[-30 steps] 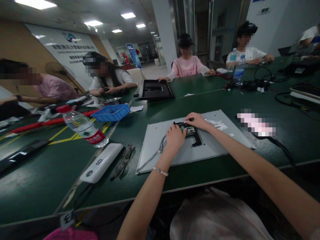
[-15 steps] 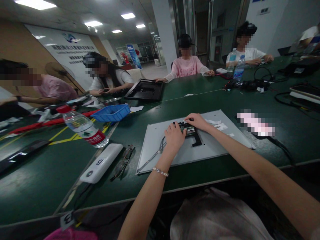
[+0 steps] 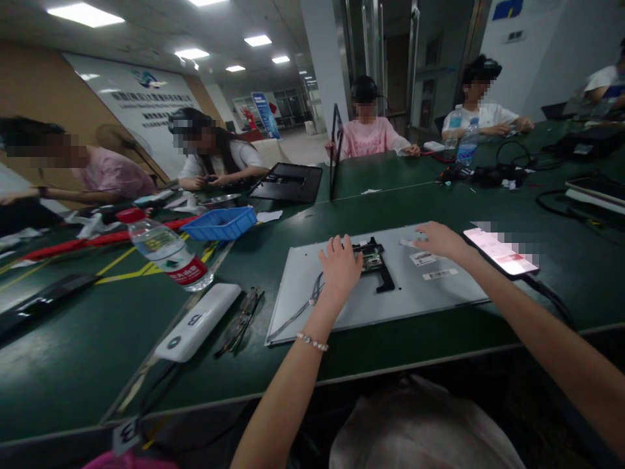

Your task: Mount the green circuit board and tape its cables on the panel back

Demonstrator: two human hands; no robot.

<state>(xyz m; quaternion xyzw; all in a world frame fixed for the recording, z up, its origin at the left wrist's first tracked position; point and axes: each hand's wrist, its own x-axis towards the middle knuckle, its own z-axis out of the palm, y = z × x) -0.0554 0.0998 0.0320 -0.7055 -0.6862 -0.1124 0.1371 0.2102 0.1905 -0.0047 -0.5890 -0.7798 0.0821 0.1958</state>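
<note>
Head view: left hand (image 3: 342, 267) spreads loosely over circuit board (image 3: 374, 261); right hand (image 3: 443, 241), near illegible barcode label (image 3: 439, 274), grip indiscernible; blue tray (image 3: 225, 231), contents unclear.

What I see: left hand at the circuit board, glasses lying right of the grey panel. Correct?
Wrong side: in the head view, the glasses lie left of the grey panel, beside the white power bank. The left hand is at the circuit board, as stated.
</note>
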